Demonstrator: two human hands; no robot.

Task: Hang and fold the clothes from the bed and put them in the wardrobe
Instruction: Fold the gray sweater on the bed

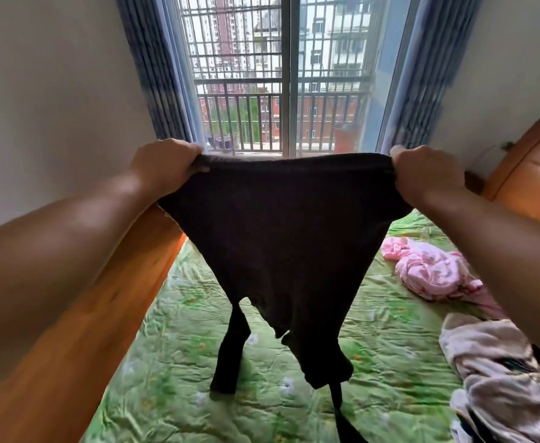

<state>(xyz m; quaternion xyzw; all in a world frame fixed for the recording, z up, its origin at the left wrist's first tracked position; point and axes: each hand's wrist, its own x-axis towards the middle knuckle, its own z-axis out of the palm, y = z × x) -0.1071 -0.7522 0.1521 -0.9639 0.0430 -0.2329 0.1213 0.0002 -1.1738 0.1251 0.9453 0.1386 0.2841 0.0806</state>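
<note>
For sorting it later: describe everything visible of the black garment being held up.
The garment looks like black, matte knit leggings. It is held up and stretched wide at the waistband, with the left hand gripping one end and the right hand the other. It narrows downward, and two thin legs hang toward the green bed.

We read no text, label, number or sign: nothing legible on the dark garment (pixel 281 235) at centre, the bed cover (pixel 173 362) below, the buildings (pixel 230 36) at upper centre.

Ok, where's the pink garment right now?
Head view, right side: the pink garment lies crumpled on the green bedsheet, beyond the beige garment, right of the black garment.
</note>
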